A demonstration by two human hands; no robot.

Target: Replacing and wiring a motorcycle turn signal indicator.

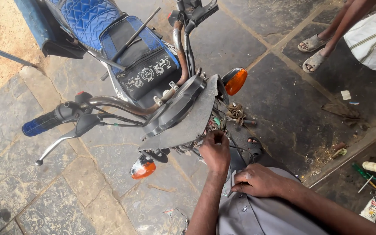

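Right hand [260, 180] rests loosely curled on grey-clad knee [257, 213]; left hand [215, 150] pinches wiring [214, 124] behind headlight bracket [183, 124]; risk: unsupported bracket shifts, straining wires.

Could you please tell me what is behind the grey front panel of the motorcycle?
Behind the grey panel, a bundle of coloured wires shows at its edge, where the left hand reaches in. The panel covers the rest.
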